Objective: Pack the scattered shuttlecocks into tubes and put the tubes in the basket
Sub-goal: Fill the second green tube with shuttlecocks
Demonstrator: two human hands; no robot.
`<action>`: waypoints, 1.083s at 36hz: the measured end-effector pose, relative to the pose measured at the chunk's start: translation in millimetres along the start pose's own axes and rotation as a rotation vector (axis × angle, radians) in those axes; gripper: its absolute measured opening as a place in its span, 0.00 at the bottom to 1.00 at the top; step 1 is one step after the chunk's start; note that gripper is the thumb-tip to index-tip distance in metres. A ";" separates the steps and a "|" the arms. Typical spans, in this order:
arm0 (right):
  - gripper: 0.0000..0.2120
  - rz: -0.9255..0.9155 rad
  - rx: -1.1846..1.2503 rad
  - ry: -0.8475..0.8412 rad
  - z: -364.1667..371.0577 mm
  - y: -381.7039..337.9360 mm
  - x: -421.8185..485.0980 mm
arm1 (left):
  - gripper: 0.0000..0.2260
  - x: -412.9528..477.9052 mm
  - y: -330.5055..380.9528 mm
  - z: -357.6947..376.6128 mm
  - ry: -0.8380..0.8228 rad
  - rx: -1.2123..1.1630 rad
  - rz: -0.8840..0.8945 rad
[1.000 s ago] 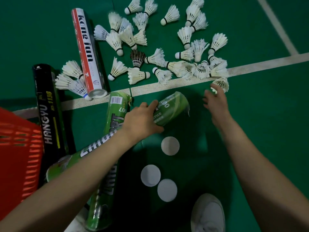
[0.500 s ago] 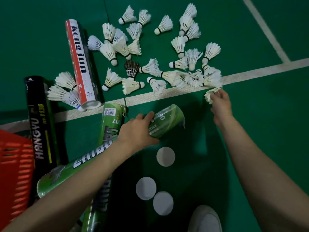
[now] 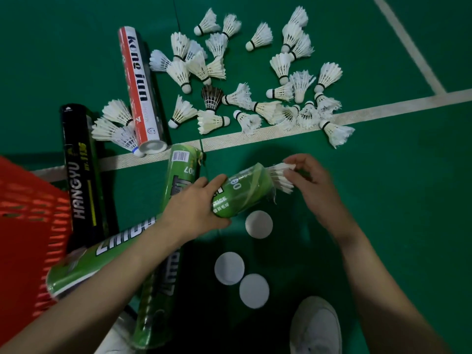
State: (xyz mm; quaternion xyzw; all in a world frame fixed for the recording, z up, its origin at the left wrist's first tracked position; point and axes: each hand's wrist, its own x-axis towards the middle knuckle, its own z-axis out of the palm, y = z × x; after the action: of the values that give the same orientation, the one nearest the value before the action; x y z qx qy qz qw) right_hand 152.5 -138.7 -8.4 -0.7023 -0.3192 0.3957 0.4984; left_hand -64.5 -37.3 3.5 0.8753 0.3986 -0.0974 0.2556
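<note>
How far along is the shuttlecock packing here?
Barely started. No tube shows inside the red basket. The left hand grips a green tube while the right hand pinches a shuttlecock at its mouth. Many shuttlecocks lie on the court, three white caps lie off, and the Kong Jun tube and Hangyu tube lie outside the basket.

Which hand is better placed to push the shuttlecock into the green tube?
Right. The right hand pinches the shuttlecock at the open mouth of the green tube; the left hand grips the tube's body, steadying it.
</note>
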 end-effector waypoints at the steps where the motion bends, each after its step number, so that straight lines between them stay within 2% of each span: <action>1: 0.09 0.003 0.004 -0.006 1.5 -1.0 -0.5 | 0.43 -2.4 0.1 0.1 0.003 -0.009 0.007; 10: 0.10 -0.063 -0.112 0.186 21.1 -3.3 -9.9 | 0.42 -20.8 -0.2 -0.4 0.046 -0.081 0.065; 15: 0.09 -0.108 -0.170 0.158 24.5 -5.9 -16.5 | 0.41 -22.5 -4.0 -2.6 0.074 -0.080 0.045; 18: 0.10 -0.102 -0.252 0.053 27.5 -4.4 -16.8 | 0.41 -22.3 -6.5 -2.1 0.065 -0.079 0.045; 20: 0.10 -0.079 -0.210 0.023 33.1 -7.2 -16.6 | 0.41 -21.8 -7.8 -1.5 0.057 -0.073 0.045; 22: 0.14 -0.039 -0.132 0.027 39.4 -13.9 -16.2 | 0.41 -21.3 -10.8 -1.5 0.057 -0.079 0.040; 25: 0.26 0.036 -0.049 0.033 47.6 -19.1 -14.0 | 0.41 -20.1 -17.0 -2.4 0.064 -0.106 0.016; 27: 0.32 0.074 0.002 -0.012 54.9 -19.1 -13.3 | 0.41 -17.9 -17.8 -3.4 0.070 -0.119 0.010; 29: 0.35 0.091 0.044 -0.096 63.7 -17.3 -11.8 | 0.41 -14.3 -16.5 -4.4 0.066 -0.106 0.016; 35: 0.28 0.120 0.016 -0.167 76.5 -14.5 16.6 | 0.40 0.3 -21.9 -10.2 0.066 -0.033 -0.081; 37: 0.24 0.100 0.001 -0.098 79.7 -12.7 34.3 | 0.40 5.9 -24.1 -11.7 0.069 -0.017 -0.133; 39: 0.19 0.125 0.069 0.047 82.0 -12.0 55.3 | 0.42 11.4 -28.9 -13.4 0.082 -0.022 -0.181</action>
State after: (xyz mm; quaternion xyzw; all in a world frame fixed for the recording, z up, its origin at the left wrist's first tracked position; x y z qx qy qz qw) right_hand 106.9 -51.8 -25.7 -0.7122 -0.2491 0.4201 0.5042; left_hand -79.1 -6.9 0.0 0.8361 0.4873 -0.0797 0.2389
